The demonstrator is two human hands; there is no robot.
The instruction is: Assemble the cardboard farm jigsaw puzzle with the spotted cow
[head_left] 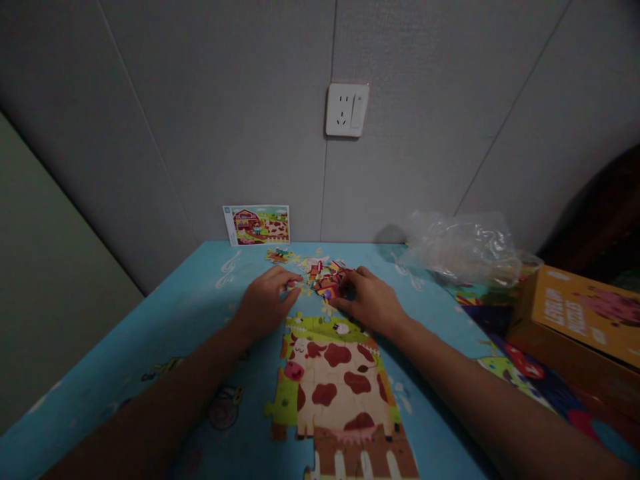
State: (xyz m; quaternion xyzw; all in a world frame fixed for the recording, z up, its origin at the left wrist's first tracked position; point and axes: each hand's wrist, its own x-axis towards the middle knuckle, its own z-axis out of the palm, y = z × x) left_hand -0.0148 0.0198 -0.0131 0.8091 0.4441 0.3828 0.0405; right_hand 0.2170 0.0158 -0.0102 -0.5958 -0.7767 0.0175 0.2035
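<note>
A partly joined jigsaw puzzle (340, 380) of a spotted cow lies between my forearms. Beyond its far edge is a heap of loose puzzle pieces (325, 277), mostly red, brown and yellow. My left hand (267, 298) is at the left of the heap, its thumb and fingers closed on a small reddish puzzle piece (291, 285) that is mostly hidden. On the heap's right side, my right hand (373, 300) touches the loose pieces with thumb and fingers curved but apart. A small joined cluster (279, 255) sits behind my left hand.
A picture card (260, 225) of a farm leans against the grey wall below a socket (347, 110). To the right are a crumpled clear plastic bag (465, 250) and an orange puzzle box (580, 313). A blue patterned cloth (200, 307) covers the table.
</note>
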